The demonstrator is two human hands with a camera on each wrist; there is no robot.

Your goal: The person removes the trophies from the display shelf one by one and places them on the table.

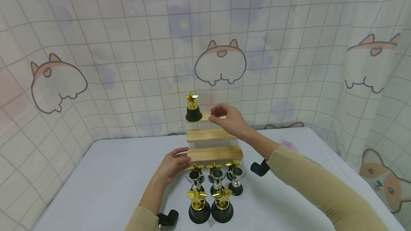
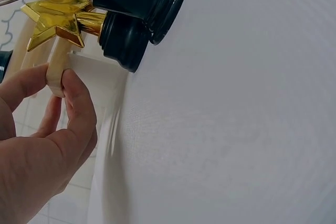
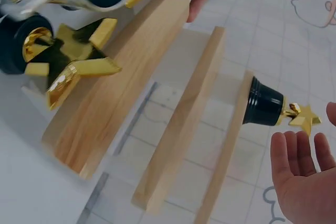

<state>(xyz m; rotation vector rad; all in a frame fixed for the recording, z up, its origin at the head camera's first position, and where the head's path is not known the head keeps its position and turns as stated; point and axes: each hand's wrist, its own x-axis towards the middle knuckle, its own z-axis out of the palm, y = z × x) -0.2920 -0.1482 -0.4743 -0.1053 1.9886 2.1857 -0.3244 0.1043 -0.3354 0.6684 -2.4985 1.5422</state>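
Observation:
A small gold star trophy (image 1: 193, 113) with a black base stands at the left end of the top step of a three-step wooden display stand (image 1: 215, 154). My right hand (image 1: 232, 119) hovers over that top step, to the right of the trophy. In the right wrist view its fingers (image 3: 294, 156) are loosely extended, with nothing between them and the thumb. At the stand's lower left, my left hand (image 1: 173, 165) pinches the end of the bottom step (image 2: 56, 80) between thumb and fingers.
Before the stand, several trophies are grouped on the white table (image 1: 106, 184): two gold stars (image 1: 199, 211) in front, silver cups (image 1: 217, 177) behind them, then more gold stars (image 1: 233, 164). A patterned curtain (image 1: 144, 63) hangs behind the table.

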